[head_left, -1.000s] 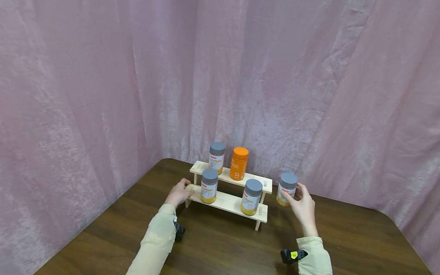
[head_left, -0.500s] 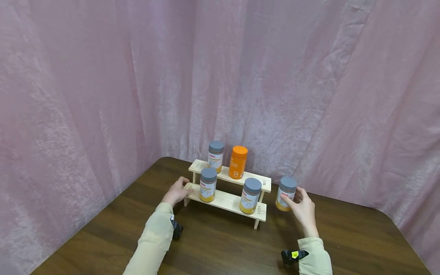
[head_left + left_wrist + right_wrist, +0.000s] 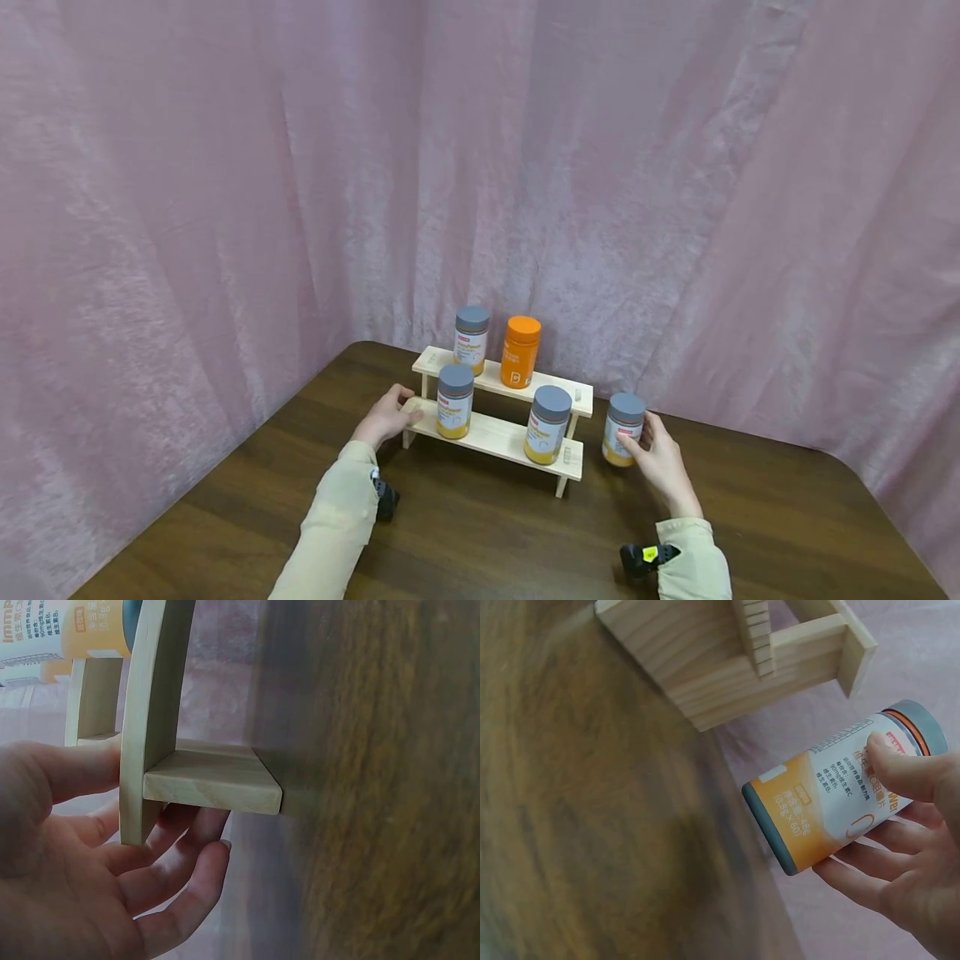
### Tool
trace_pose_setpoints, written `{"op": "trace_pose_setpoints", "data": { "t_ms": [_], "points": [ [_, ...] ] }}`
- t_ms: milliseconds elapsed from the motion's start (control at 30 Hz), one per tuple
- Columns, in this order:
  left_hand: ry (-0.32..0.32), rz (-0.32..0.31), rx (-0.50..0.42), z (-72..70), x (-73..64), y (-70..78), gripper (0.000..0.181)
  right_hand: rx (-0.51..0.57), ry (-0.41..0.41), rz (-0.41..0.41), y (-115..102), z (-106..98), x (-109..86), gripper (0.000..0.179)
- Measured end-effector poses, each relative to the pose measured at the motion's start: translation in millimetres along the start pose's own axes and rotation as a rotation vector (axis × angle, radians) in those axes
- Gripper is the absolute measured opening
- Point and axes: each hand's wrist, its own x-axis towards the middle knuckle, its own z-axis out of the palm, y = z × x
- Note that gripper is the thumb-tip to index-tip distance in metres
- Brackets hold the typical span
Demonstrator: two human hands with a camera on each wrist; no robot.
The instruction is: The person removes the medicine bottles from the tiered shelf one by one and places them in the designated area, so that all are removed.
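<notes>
My right hand (image 3: 663, 462) grips a supplement bottle (image 3: 624, 429) with a grey lid and a white-and-yellow label, to the right of the two-tier wooden shelf (image 3: 495, 435). In the right wrist view the thumb lies across this bottle's label (image 3: 840, 787) and the fingers wrap its far side. The bottle's base is close over the wood tabletop. My left hand (image 3: 386, 417) holds the left end of the lower tier. The left wrist view has its thumb on top of the board (image 3: 133, 772) and its fingers curled beneath, beside the shelf leg (image 3: 217, 780).
Two grey-lidded bottles stand on the lower tier, one left (image 3: 454, 404) and one right (image 3: 547, 427). On the upper tier are another grey-lidded bottle (image 3: 471, 342) and an orange bottle (image 3: 520, 354). A pink curtain (image 3: 600, 208) hangs behind the brown table (image 3: 480, 533).
My right hand has lowered the bottle and brought it slightly nearer to me, beside the shelf. The left hand keeps its hold on the shelf's end.
</notes>
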Motion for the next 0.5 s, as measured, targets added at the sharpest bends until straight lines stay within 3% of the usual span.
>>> {"op": "trace_pose_setpoints", "data": {
  "t_ms": [500],
  "points": [
    [-0.015, -0.018, -0.006, -2.4, -1.0, 0.9, 0.041, 0.097, -0.066, 0.087, 10.6, 7.6, -0.5, 0.065]
  ]
}}
